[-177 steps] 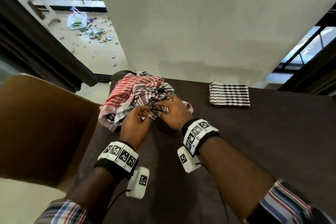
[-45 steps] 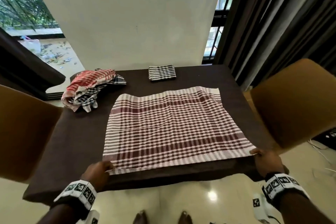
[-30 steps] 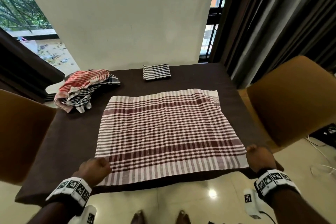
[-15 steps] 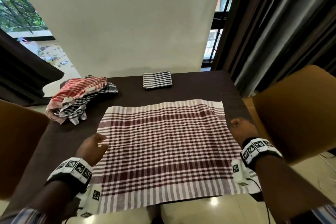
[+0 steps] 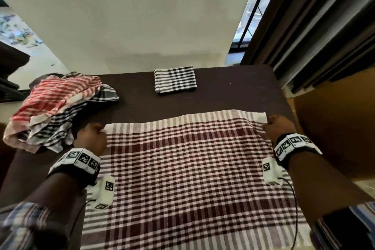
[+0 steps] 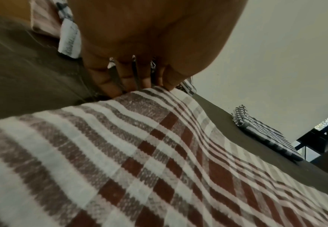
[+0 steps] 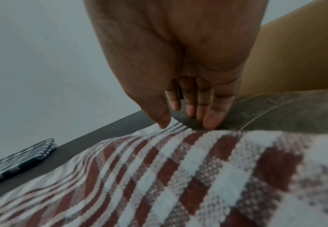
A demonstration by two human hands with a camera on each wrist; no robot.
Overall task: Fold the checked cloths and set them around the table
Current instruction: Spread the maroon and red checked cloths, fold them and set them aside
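Observation:
A maroon checked cloth lies spread flat on the dark brown table. Its near edge reaches the table's front. My left hand pinches the cloth's far-left corner. My right hand pinches the far-right corner. In the left wrist view the left hand has thumb and fingers closed on the raised edge of the cloth. The right wrist view shows my right hand pinching the cloth the same way. A folded black-and-white checked cloth lies at the table's far edge.
A loose pile of red and black checked cloths sits at the far-left corner of the table. A tan chair stands close by the table's right side. A white wall rises behind the table, with dark curtains at right.
My hands let go of the cloth's near corners and moved forward along its sides to the far corners, where they now pinch it. The cloth slid toward me.

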